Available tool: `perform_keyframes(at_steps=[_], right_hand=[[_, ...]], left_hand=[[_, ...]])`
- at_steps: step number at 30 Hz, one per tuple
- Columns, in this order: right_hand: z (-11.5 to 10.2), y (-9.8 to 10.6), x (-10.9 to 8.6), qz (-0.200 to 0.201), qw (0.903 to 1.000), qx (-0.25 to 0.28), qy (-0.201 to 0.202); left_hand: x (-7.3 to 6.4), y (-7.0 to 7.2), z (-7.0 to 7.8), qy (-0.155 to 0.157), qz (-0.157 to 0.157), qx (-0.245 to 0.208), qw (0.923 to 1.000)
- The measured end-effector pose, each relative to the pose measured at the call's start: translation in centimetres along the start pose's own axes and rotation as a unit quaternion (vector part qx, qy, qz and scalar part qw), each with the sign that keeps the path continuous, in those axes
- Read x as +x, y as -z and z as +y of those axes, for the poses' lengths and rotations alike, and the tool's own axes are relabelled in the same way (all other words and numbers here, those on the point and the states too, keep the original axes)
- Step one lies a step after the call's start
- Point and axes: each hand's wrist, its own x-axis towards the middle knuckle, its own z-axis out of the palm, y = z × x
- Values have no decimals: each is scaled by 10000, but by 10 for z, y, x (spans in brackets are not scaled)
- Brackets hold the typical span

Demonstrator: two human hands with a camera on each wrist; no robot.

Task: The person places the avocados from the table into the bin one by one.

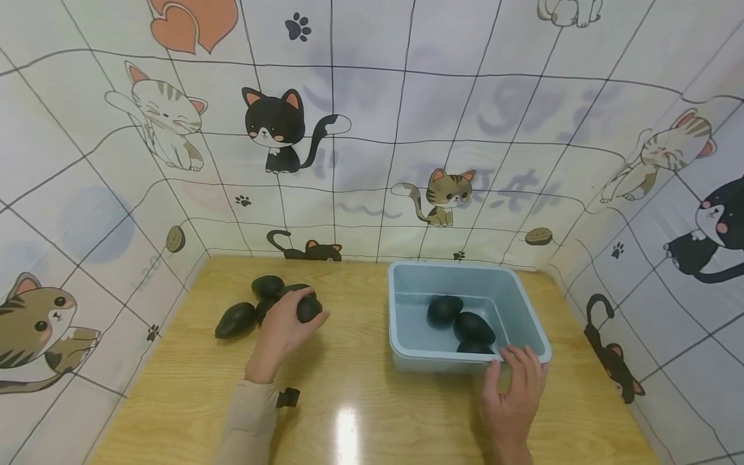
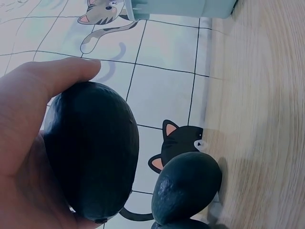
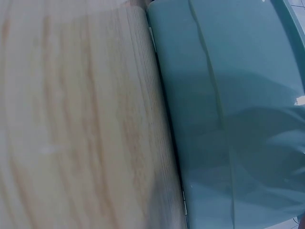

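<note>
At the left of the light wood-grain worktop point(image 1: 192, 400), a dark green, egg-shaped fruit point(image 1: 235, 320) lies with its narrow end toward the near left, beside a small cluster of similar dark fruits point(image 1: 268, 286), some partly covered by the left hand point(image 1: 285, 326). That hand, below a beige sleeve point(image 1: 250, 420), has its thumb and fingers curved around one dark, smooth-skinned oval fruit point(image 1: 309, 310) (in the left wrist view it fills the grasp). Well apart to the right stands a pale blue, rectangular plastic bin point(image 1: 433, 365) with rounded corners and a wide rim. Three dark fruits point(image 1: 473, 328) lie together on its floor, toward the near side, the nearest partly hidden by the near rim. At the bin's near right corner, the right hand point(image 1: 514, 400) rests relaxed fingers on the rim, with the thumb apart from them.
</note>
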Motion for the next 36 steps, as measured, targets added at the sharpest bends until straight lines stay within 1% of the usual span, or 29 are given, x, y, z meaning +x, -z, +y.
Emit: perform_keyframes(at_steps=[7, 16, 24, 27, 30, 36], right_hand=[[1, 0, -1, 37, 10000, 21, 23], [2, -1, 2, 103, 9999, 95, 92], [2, 0, -1, 33, 10000, -2, 12], [2, -1, 0, 103, 9999, 62, 99], [2, -2, 1, 217, 9994, 143, 217], [3, -3, 1, 248, 9993, 155, 249]], left_hand=[[1, -2, 5, -60, -77, -27, 9999], [3, -12, 14, -204, -181, -145, 9995], [5, -15, 22, -376, -71, -169, 9991], [5, -15, 26, -422, -27, -200, 9989], [6, -15, 31, -406, -51, -229, 9989], [9, -16, 41, -454, 1, -305, 9985]])
